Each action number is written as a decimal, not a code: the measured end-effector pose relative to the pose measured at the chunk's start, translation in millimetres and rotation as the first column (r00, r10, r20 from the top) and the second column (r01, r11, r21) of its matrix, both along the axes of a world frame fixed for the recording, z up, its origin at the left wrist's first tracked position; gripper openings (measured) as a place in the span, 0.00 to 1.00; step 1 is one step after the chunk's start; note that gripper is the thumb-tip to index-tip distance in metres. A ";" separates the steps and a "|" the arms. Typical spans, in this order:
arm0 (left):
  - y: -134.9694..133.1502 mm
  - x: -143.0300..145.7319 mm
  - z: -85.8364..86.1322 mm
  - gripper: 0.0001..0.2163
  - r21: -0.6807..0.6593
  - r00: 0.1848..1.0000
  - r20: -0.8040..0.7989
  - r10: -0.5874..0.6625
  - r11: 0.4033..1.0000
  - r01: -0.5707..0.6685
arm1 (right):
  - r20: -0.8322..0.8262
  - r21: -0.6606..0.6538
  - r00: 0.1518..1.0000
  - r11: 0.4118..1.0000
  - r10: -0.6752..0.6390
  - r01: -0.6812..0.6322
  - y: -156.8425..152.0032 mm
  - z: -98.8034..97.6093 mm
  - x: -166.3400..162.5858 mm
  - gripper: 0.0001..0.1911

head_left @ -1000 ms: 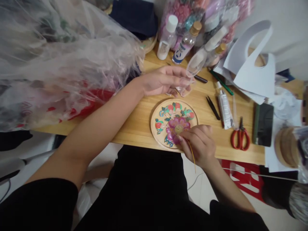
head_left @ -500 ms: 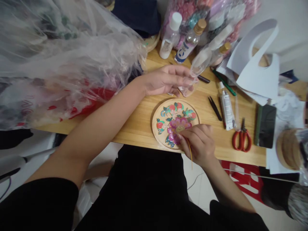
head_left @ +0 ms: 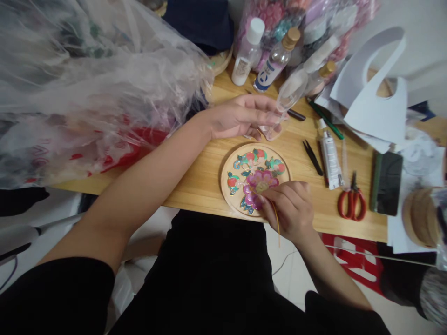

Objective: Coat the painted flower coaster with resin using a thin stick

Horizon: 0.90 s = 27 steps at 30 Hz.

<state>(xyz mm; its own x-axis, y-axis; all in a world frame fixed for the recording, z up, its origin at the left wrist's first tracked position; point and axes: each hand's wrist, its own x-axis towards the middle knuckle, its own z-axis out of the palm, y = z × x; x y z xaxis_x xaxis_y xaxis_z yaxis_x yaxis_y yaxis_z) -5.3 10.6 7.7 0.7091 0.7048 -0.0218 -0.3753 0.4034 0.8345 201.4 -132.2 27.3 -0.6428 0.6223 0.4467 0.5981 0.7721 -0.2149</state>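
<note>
A round wooden disc (head_left: 228, 160) lies at the table's front edge, bearing a pink-purple flower (head_left: 267, 177) and several smaller red, green and blue motifs outlined in gold. My right hand (head_left: 291, 207) is closed over the disc's lower right, its fingertips pinching a thin yellow-gold wire (head_left: 277, 221) by the flower's centre. The wire's tail hangs below the fingers. Beyond the disc, my left hand (head_left: 244, 116) has its fingers curled round a small clear plastic box (head_left: 273, 131). A clear round piece (head_left: 291, 93), apparently its raised lid, stands up beside the fingertips.
To the right lie black tweezers (head_left: 312, 157), a white tube (head_left: 330, 158), red-handled scissors (head_left: 352, 200) and a dark phone (head_left: 386, 182). Bottles (head_left: 274, 60) stand at the back. A big translucent plastic bag (head_left: 115, 88) fills the left, and white paper (head_left: 375, 102) curls at back right.
Both hands keep nearly the same places and grips. The surroundings at the right shift very slightly in view.
</note>
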 end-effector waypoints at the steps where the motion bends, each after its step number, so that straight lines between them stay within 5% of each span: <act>1: 0.2 -0.3 -0.7 0.18 -0.001 1.000 0.019 -0.007 1.000 0.007 | 0.006 0.000 1.000 1.000 0.000 0.000 -0.3 0.1 0.4 0.03; 15: -1.3 -1.1 0.2 0.14 -0.003 0.999 -0.045 0.004 1.000 -0.005 | -0.044 0.003 0.999 1.000 -0.004 0.004 3.0 7.2 3.5 0.05; 21: -1.1 -0.8 -1.1 0.21 -0.047 1.000 -0.004 0.002 0.999 -0.002 | -0.136 0.077 0.983 0.988 -0.121 0.132 35.2 25.5 5.3 0.06; 27: -1.9 -0.6 2.1 0.19 -0.072 1.000 0.004 0.002 0.997 -0.002 | -0.029 0.149 0.986 0.975 -0.164 0.167 72.6 34.6 -7.6 0.05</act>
<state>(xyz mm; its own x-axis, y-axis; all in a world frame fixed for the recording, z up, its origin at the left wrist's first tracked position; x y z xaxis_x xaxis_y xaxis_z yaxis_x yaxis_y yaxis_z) -6.0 8.7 9.7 0.7081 0.7026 -0.0701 -0.3791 0.4620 0.8018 193.7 -59.7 61.9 -0.5281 0.6443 0.5531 0.7178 0.6868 -0.1146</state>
